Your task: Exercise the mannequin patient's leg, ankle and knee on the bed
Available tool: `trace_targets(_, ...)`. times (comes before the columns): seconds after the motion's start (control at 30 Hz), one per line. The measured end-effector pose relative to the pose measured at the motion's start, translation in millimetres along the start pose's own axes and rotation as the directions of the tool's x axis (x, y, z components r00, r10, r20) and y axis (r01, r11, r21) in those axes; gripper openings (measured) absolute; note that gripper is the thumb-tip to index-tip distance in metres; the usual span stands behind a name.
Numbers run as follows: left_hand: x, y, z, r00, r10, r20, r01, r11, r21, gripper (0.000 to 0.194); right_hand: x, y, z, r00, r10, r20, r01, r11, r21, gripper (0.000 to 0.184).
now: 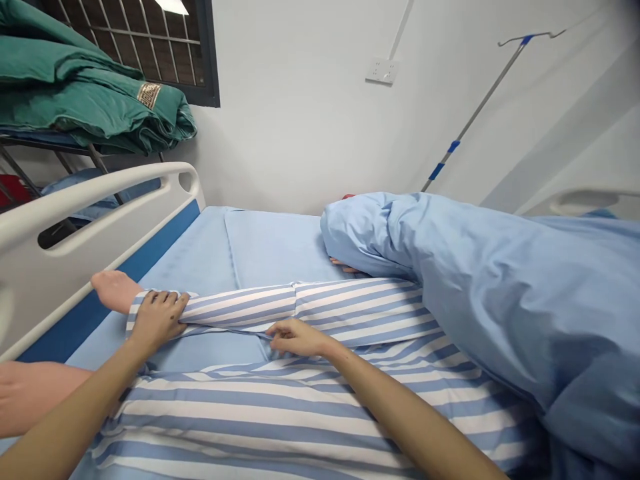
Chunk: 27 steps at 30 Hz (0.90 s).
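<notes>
Wrinkled blue-and-white striped trousers stretch lengthwise on the bed, legs apart.

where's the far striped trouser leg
Mid-picture in the head view: the far trouser leg runs left from the blue quilt, left hand on its ankle end, right hand at its near edge.

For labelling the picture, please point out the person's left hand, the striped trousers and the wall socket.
Left hand [159,318]: head view, back.
Striped trousers [300,393]: head view, near leg.
Wall socket [383,71]: head view, front plate.

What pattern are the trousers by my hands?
The trousers have blue and white stripes, best seen in the head view.
</notes>
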<state>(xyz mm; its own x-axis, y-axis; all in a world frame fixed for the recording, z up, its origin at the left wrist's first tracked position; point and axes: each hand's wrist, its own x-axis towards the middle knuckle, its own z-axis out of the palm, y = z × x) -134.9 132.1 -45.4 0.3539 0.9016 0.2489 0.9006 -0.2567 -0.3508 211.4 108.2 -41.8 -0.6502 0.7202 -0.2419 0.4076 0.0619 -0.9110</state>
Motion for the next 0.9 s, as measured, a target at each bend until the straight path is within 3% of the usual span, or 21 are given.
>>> trace_targets(0.1,0,3,-0.3,0.999,-0.034,0.033,0.036,0.997,-0.069,0.043,2,-4,-3,0.977,-0.129,-0.171,0.119,0.991,-0.066,0.020)
trace_targets(0.13,-1,4,-3.9,0.999,-0.035,0.033,0.038,0.995,-0.097,0.046,2,-7,-5,0.939,-0.192,-0.285,0.157,0.977,-0.141,0.019)
trace_targets(0.2,-7,7,-15.2,0.999,-0.038,-0.004,0.037,0.985,-0.167,0.053,2,-10,-8,0.811,-0.318,-0.492,0.165,0.929,-0.330,0.018)
trace_targets(0.27,-21,10,-30.4,0.997,-0.048,-0.055,0.031,0.960,-0.278,0.055,1,-11,-11,0.711,-0.401,-0.577,0.111,0.875,-0.471,0.017)
trace_targets(0.3,-30,12,-38.7,0.997,-0.043,-0.064,0.018,0.934,-0.357,0.053,0,-10,-11,0.696,-0.423,-0.581,0.085,0.852,-0.517,0.017)
trace_targets(0.4,-66,21,-60.7,0.999,0.048,-0.007,-0.043,0.802,-0.596,0.048,1,-5,-8,0.750,-0.443,-0.491,0.067,0.790,-0.610,0.017)
trace_targets(0.47,-90,27,-68.2,0.987,0.140,0.072,-0.060,0.759,-0.649,0.058,3,-5,-4,0.802,-0.421,-0.423,0.068,0.768,-0.637,0.015)
trace_targets(0.53,-108,32,-68.3,0.964,0.197,0.178,-0.056,0.806,-0.589,0.064,4,-12,1,0.833,-0.378,-0.403,0.046,0.775,-0.631,0.013)
trace_targets(0.63,-119,36,-61.1,0.940,0.182,0.288,-0.040,0.898,-0.439,0.055,-11,-35,23,0.834,-0.333,-0.441,0.049,0.839,-0.541,0.014)
trace_targets(0.7,-120,36,-57.7,0.939,0.163,0.304,-0.030,0.916,-0.400,0.053,-35,-50,53,0.827,-0.290,-0.481,0.109,0.923,-0.370,0.016)
trace_targets(0.77,-118,36,-57.9,0.939,0.161,0.304,-0.028,0.917,-0.398,0.055,-66,-56,97,0.861,-0.161,-0.483,0.156,0.986,-0.050,0.017)
trace_targets(0.83,-118,36,-61.3,0.940,0.158,0.303,-0.025,0.917,-0.398,0.055,-97,-53,143,0.953,0.008,-0.304,0.118,0.912,0.392,0.018)
trace_targets(0.87,-119,36,-64.1,0.941,0.151,0.302,-0.021,0.919,-0.393,0.055,-110,-49,164,0.965,0.074,-0.251,0.085,0.819,0.567,0.017)
trace_targets(0.9,-120,36,-67.7,0.942,0.146,0.303,-0.019,0.922,-0.386,0.055,-121,-44,180,0.965,0.092,-0.245,0.078,0.793,0.605,0.020)
